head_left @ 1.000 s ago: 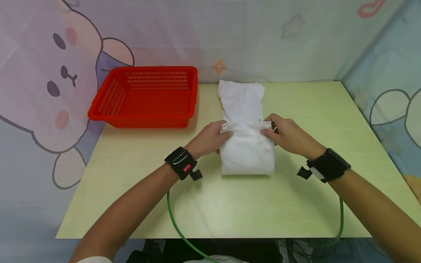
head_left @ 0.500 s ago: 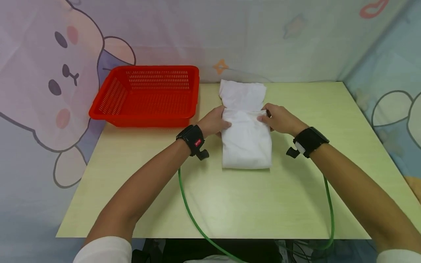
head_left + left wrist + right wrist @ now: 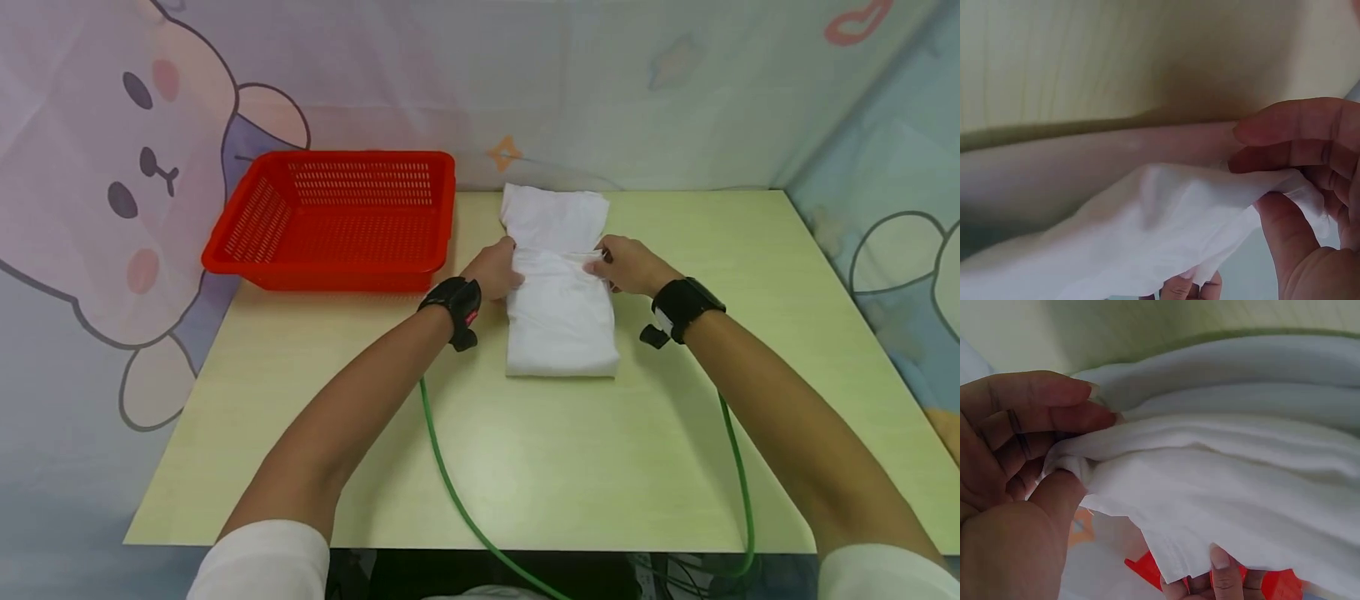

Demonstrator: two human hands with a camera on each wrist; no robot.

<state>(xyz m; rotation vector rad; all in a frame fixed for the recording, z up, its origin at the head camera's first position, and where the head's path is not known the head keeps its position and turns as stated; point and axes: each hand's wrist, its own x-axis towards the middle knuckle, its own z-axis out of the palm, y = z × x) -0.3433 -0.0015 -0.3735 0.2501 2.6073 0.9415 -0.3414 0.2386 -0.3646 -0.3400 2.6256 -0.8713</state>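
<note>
A long folded piece of white cloth [image 3: 561,321] lies in the middle of the table, its near part thicker and folded over the flatter far end. My left hand [image 3: 497,271] pinches the fold's left corner between thumb and fingers. At the right corner, my right hand [image 3: 633,265] pinches the same folded edge. The left wrist view shows the thumb [image 3: 1288,228] under the bunched layers, fingers on the other side. Several stacked layers of the cloth [image 3: 1222,481] show in the right wrist view, and the left hand's fingertips [image 3: 1227,578] appear below them.
A red plastic basket [image 3: 337,279] with slotted walls stands at the back left of the pale yellow-green table [image 3: 555,467]. A green cable [image 3: 450,483] hangs between my arms and over the front edge. A printed curtain [image 3: 570,92] closes off the back.
Both hands have moved away from me, carrying the folded edge farther over the cloth. The cloth's near edge has shifted slightly away too. Over the last half second the hands barely move.
</note>
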